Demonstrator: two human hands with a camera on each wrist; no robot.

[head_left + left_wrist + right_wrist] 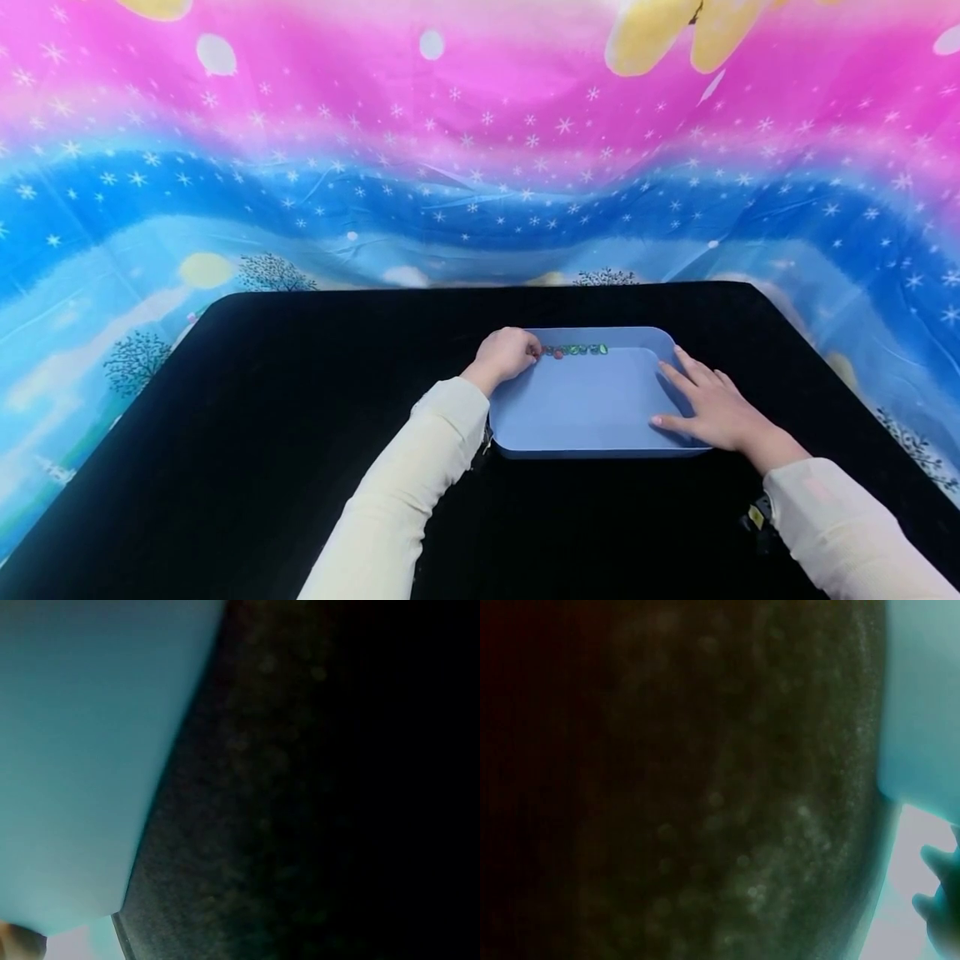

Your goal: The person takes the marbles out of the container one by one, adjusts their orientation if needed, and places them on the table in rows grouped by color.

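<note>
A shallow blue-grey tray [585, 408] lies on the black tabletop. Along its far inner edge runs a row of small shiny pieces, apparently glass beads [573, 351], mostly green with some red. My left hand [507, 353] reaches over the far left corner, its curled fingers pinching a small reddish bead [537, 353] at the row's left end; the fingertips partly hide it. My right hand [716, 408] rests on the tray's right side with fingers spread. The left wrist view shows mainly the tray's wall [82, 750]; the right wrist view catches the wall [922, 705] and dark fingers [945, 900].
The black-covered table [262, 417] extends around the tray on all sides. Behind it hangs a pink and blue printed cloth [450, 167]. Dark wrist devices show under both sleeves, the right one [757, 517] more plainly.
</note>
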